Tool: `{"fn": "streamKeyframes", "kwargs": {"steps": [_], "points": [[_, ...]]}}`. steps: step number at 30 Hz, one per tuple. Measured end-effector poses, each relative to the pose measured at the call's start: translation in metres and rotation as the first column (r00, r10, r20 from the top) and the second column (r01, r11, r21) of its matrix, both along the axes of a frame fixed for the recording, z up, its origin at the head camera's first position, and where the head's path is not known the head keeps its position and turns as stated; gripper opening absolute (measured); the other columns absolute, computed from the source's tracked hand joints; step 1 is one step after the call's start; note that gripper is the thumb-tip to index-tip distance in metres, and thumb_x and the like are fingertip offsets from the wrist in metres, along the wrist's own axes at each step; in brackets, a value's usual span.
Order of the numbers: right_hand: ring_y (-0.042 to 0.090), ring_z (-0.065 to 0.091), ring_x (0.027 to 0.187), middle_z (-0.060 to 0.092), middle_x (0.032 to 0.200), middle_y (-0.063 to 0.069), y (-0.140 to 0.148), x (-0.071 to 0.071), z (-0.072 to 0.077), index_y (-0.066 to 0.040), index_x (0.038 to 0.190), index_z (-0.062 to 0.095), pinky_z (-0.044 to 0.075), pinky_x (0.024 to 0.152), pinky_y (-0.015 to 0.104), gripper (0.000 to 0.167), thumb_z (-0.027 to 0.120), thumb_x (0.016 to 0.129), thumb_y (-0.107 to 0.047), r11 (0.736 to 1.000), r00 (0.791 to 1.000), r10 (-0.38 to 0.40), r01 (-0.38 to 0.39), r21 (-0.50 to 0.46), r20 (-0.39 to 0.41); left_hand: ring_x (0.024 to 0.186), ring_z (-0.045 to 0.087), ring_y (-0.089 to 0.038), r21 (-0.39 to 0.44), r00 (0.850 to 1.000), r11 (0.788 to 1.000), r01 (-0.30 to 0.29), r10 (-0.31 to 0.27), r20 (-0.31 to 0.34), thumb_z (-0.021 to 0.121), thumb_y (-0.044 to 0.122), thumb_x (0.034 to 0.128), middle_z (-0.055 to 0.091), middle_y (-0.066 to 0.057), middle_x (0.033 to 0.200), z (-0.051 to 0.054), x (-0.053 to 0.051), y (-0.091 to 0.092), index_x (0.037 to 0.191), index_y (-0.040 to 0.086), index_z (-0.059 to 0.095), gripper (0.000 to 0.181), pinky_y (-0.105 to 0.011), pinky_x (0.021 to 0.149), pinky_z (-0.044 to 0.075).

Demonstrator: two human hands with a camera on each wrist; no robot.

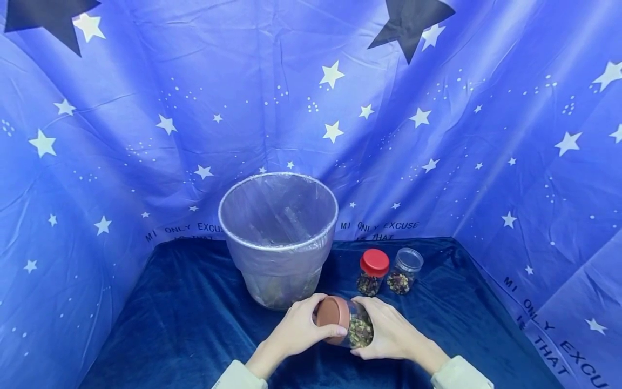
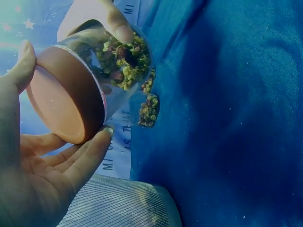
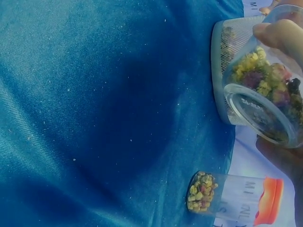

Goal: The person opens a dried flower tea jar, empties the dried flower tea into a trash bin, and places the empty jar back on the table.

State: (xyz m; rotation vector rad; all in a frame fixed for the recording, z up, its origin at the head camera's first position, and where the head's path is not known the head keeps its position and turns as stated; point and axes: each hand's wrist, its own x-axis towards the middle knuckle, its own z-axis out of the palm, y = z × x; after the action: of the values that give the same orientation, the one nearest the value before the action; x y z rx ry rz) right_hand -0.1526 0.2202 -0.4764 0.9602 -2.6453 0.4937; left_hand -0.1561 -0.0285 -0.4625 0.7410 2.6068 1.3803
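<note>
Between both hands a clear jar (image 1: 360,330) of dried flowers is held tilted, its brown lid (image 1: 332,319) toward the left. My left hand (image 1: 302,327) grips the lid, thumb on one side and fingers on the other, as the left wrist view also shows. My right hand (image 1: 392,330) holds the jar's clear body near its base. In the right wrist view the dried flowers (image 3: 265,80) lie inside, above the jar's thick bottom. The lid appears to be on the jar.
A mesh bin (image 1: 279,270) lined with a clear bag stands behind the left hand. Right of it are a red-lidded jar (image 1: 374,265) and another clear-topped jar (image 1: 405,270), both partly filled with dried flowers. Dark blue cloth (image 1: 194,313) covers the table; a starry curtain (image 1: 272,124) surrounds it.
</note>
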Motion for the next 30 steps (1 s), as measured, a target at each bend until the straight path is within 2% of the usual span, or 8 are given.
{"fn": "streamKeyframes", "kwargs": {"steps": [4, 7, 11, 14, 16, 20, 25, 30], "points": [[0.015, 0.064, 0.097, 0.068, 0.110, 0.003, 0.000, 0.000, 0.000, -0.006, 0.124, 0.057, 0.057, 0.079, 0.035, 0.090, 0.089, 0.056, -0.055, 1.000, 1.000, -0.012, 0.012, -0.009, 0.008, 0.102, 0.065, -0.016, -0.063, 0.999, 0.997, -0.035, 0.033, -0.027, 0.067, 0.065, 0.0811, 0.066, -0.002, 0.117, 0.001, 0.003, 0.001, 0.132, 0.016, 0.057, 0.071, -0.034, 0.082, 0.055], [0.016, 0.065, 0.098, 0.067, 0.111, 0.003, 0.000, -0.001, 0.001, -0.006, 0.124, 0.057, 0.057, 0.080, 0.037, 0.090, 0.089, 0.056, -0.054, 1.000, 1.000, -0.020, 0.020, -0.016, 0.009, 0.111, 0.060, -0.020, -0.093, 0.993, 0.992, -0.083, 0.075, -0.088, 0.065, 0.067, 0.0808, 0.061, -0.002, 0.123, 0.002, 0.006, 0.002, 0.138, 0.015, 0.054, 0.079, -0.041, 0.090, 0.053], [0.015, 0.065, 0.099, 0.067, 0.112, 0.002, -0.001, -0.002, 0.003, -0.006, 0.125, 0.057, 0.057, 0.080, 0.037, 0.090, 0.089, 0.056, -0.055, 0.999, 0.999, -0.041, 0.041, -0.019, 0.026, 0.116, 0.058, -0.017, -0.026, 0.974, 0.993, -0.112, 0.105, -0.203, 0.069, 0.063, 0.0808, 0.058, 0.002, 0.125, 0.002, 0.008, 0.004, 0.138, 0.015, 0.053, 0.076, -0.040, 0.094, 0.052], [0.014, 0.064, 0.097, 0.066, 0.112, 0.000, -0.001, -0.002, 0.004, -0.007, 0.125, 0.056, 0.057, 0.078, 0.035, 0.090, 0.088, 0.057, -0.056, 0.998, 0.997, -0.053, 0.054, -0.020, 0.052, 0.118, 0.058, -0.015, 0.029, 0.956, 0.996, -0.086, 0.090, -0.280, 0.070, 0.058, 0.0822, 0.057, 0.004, 0.129, 0.002, 0.008, 0.004, 0.137, 0.018, 0.053, 0.070, -0.038, 0.096, 0.052], [0.013, 0.064, 0.096, 0.066, 0.112, 0.001, 0.000, -0.002, 0.005, -0.006, 0.126, 0.056, 0.057, 0.078, 0.034, 0.090, 0.087, 0.058, -0.057, 0.998, 0.996, -0.055, 0.056, -0.024, 0.065, 0.121, 0.058, -0.015, 0.035, 0.947, 0.998, -0.048, 0.056, -0.315, 0.070, 0.056, 0.0838, 0.056, 0.004, 0.132, 0.002, 0.008, 0.002, 0.140, 0.021, 0.051, 0.068, -0.038, 0.097, 0.052], [0.013, 0.064, 0.097, 0.066, 0.113, 0.000, 0.001, -0.001, 0.006, -0.008, 0.126, 0.056, 0.057, 0.078, 0.034, 0.090, 0.087, 0.058, -0.058, 0.998, 0.995, -0.062, 0.064, -0.028, 0.076, 0.127, 0.055, -0.017, -0.005, 0.949, 0.998, 0.058, -0.057, -0.312, 0.073, 0.052, 0.0831, 0.048, 0.002, 0.142, 0.004, 0.006, -0.004, 0.146, 0.032, 0.043, 0.073, -0.040, 0.101, 0.051], [0.014, 0.065, 0.097, 0.066, 0.113, 0.000, 0.003, -0.001, 0.006, -0.009, 0.125, 0.056, 0.057, 0.078, 0.034, 0.088, 0.088, 0.058, -0.057, 0.998, 0.997, -0.054, 0.057, -0.032, 0.062, 0.137, 0.048, -0.026, -0.095, 0.935, 0.973, 0.210, -0.228, -0.271, 0.081, 0.033, 0.0796, 0.032, -0.003, 0.155, 0.009, 0.004, -0.014, 0.149, 0.038, 0.039, 0.082, -0.043, 0.103, 0.049], [0.013, 0.064, 0.096, 0.066, 0.112, -0.001, 0.004, 0.000, 0.005, -0.010, 0.124, 0.056, 0.057, 0.077, 0.032, 0.087, 0.087, 0.059, -0.057, 0.998, 0.996, -0.046, 0.049, -0.038, 0.078, 0.142, 0.042, -0.026, -0.175, 0.913, 0.951, 0.254, -0.295, -0.283, 0.080, 0.013, 0.0805, 0.033, -0.004, 0.158, 0.013, 0.003, -0.018, 0.149, 0.036, 0.041, 0.082, -0.045, 0.108, 0.046]]}}
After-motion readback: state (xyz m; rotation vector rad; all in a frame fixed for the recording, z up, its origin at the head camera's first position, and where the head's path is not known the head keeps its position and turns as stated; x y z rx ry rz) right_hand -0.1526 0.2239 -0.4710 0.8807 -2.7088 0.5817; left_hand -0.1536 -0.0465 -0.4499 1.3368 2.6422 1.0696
